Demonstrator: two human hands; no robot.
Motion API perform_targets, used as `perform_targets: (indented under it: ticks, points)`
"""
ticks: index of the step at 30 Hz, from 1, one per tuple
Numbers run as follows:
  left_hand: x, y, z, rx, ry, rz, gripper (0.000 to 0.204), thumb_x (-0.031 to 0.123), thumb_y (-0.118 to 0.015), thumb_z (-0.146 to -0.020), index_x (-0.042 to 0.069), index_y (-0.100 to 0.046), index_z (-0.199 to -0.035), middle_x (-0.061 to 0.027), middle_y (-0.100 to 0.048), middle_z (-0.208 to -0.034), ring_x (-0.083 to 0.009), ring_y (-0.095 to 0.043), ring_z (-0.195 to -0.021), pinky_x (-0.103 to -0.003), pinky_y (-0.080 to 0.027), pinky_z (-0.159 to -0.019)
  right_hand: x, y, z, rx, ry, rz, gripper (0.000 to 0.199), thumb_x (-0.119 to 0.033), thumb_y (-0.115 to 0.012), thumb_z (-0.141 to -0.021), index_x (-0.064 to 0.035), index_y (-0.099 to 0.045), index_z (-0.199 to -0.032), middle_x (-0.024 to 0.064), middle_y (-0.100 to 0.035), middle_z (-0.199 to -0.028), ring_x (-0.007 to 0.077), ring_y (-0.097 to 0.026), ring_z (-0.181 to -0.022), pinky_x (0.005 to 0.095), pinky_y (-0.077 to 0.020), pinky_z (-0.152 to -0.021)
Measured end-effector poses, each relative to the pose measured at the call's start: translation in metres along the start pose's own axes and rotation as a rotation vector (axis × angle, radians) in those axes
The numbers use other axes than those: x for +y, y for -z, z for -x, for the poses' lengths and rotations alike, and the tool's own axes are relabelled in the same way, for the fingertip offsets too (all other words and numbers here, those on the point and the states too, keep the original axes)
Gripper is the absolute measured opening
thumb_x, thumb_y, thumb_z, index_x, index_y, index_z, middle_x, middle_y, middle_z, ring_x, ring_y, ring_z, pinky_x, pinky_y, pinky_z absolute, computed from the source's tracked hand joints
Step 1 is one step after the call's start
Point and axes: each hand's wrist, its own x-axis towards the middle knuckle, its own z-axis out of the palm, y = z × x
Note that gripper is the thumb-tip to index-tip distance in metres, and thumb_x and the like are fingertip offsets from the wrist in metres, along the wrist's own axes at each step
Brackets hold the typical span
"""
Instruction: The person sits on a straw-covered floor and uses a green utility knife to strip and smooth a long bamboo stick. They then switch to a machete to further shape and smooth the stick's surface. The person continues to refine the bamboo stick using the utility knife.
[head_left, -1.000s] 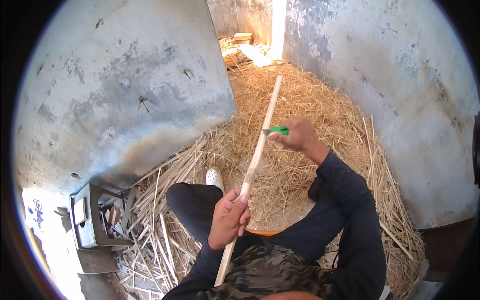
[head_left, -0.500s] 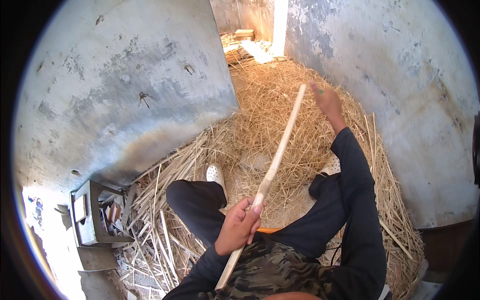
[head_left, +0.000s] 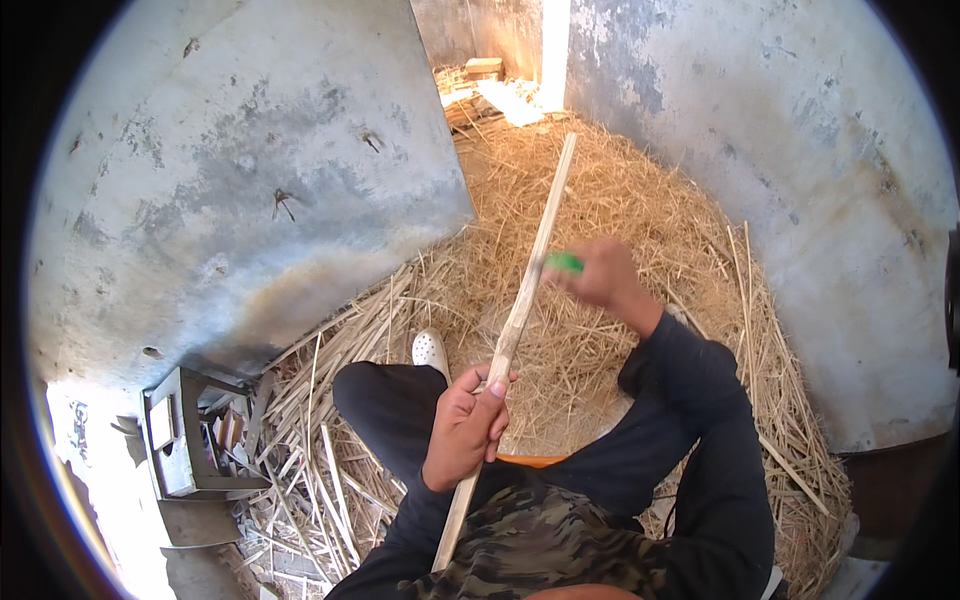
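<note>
A long, pale split strip, apparently bamboo [head_left: 522, 305], slants up and away from my lap. My left hand [head_left: 465, 425] is wrapped round its lower part, thumb on top; the strip's near end rests by my camouflage-patterned clothing. Next to the strip's upper half, on its right side, is my right hand [head_left: 608, 275], closed and smeared by motion. A small green tool [head_left: 564, 262] pokes out of that hand toward the strip; its kind is blurred, and I cannot tell whether it touches the strip.
Straw-like shavings [head_left: 620, 200] heap up ahead of my feet. Split strips [head_left: 350, 320] lie in piles on both sides. At the lower left stands a small wooden stool or box [head_left: 185, 440] with clutter inside. Worn grey walls [head_left: 330, 130] rise left and right, with a bright gap between them.
My right hand has come back toward me and to the left, from beyond the strip's far tip to beside its upper half. The strip's far end has swung left; my left hand keeps its grip.
</note>
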Motion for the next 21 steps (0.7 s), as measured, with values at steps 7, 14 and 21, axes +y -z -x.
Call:
perform_targets:
  ticks: [7, 14, 21]
  points:
    - [0.003, 0.003, 0.004, 0.04, 0.01, -0.028, 0.028, 0.028, -0.048, -0.102, 0.003, -0.053, -0.115, 0.0031, -0.045, -0.057, -0.0026, -0.035, -0.037, -0.017, -0.03, -0.036, -0.027, 0.006, 0.003, -0.012, 0.11, -0.142, 0.071, -0.082, -0.045, -0.079, -0.0182, -0.071, -0.063, -0.0007, -0.044, -0.041, 0.0142, -0.041, -0.035, 0.0328, -0.0315, -0.035]
    - [0.002, -0.008, 0.011, 0.029, 0.038, -0.138, 0.028, 0.028, -0.048, -0.102, 0.003, -0.054, -0.113, 0.0038, -0.044, -0.055, -0.0028, -0.036, -0.037, -0.017, -0.03, -0.036, 0.028, 0.01, -0.014, -0.082, -0.186, -0.068, 0.074, -0.08, -0.043, -0.082, -0.0136, -0.061, -0.053, -0.0021, -0.041, -0.04, 0.0131, -0.038, -0.035, 0.031, -0.0299, -0.035]
    - [-0.002, -0.004, 0.009, 0.044, 0.024, -0.113, 0.028, 0.028, -0.047, -0.102, 0.003, -0.054, -0.113, 0.0038, -0.044, -0.055, -0.0028, -0.036, -0.037, -0.017, -0.03, -0.037, 0.007, 0.004, -0.01, -0.035, -0.072, -0.151, 0.077, -0.082, -0.037, -0.083, -0.0142, -0.062, -0.056, 0.0006, -0.042, -0.04, 0.0167, -0.04, -0.035, 0.0353, -0.0314, -0.035]
